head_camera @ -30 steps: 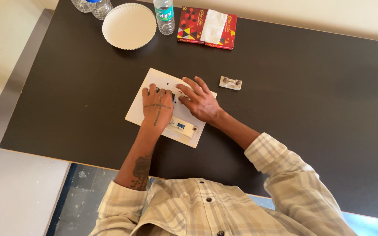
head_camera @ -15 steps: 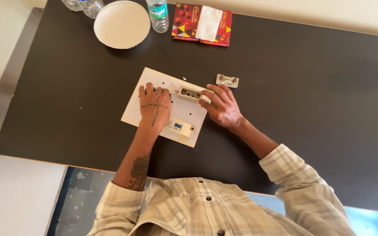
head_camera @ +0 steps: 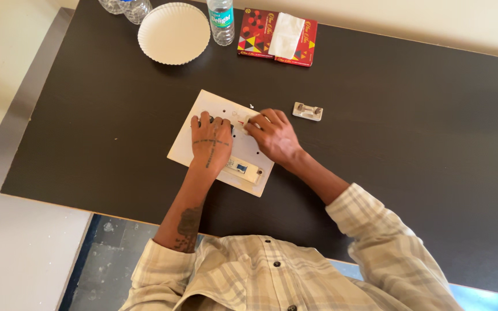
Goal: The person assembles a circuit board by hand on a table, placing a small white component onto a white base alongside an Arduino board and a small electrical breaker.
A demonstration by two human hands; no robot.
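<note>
A cream, roughly square board (head_camera: pixel 203 129) lies flat on the dark worktop (head_camera: pixel 410 150), slightly rotated, near the front edge. It carries small holes and, at its near side, a white rectangular switch unit (head_camera: pixel 243 169) with a blue mark.

The left hand (head_camera: pixel 210 141) rests palm down on the board's middle, fingers spread flat and gripping nothing. The right hand (head_camera: pixel 272 133) sits just beside it at the board's far right corner, fingertips pinched together on a small pale part (head_camera: pixel 251 121); what that part is cannot be made out.

A small grey fitting (head_camera: pixel 308 111) lies on the worktop, just right of the board and apart from it. At the far edge stand a paper plate (head_camera: pixel 173 33), a clear bottle (head_camera: pixel 222 20), and a red patterned box (head_camera: pixel 278 35) with white paper on it.

Pale floor shows at left. The hands cover the board's centre; further bottles at the top edge are cut off.
</note>
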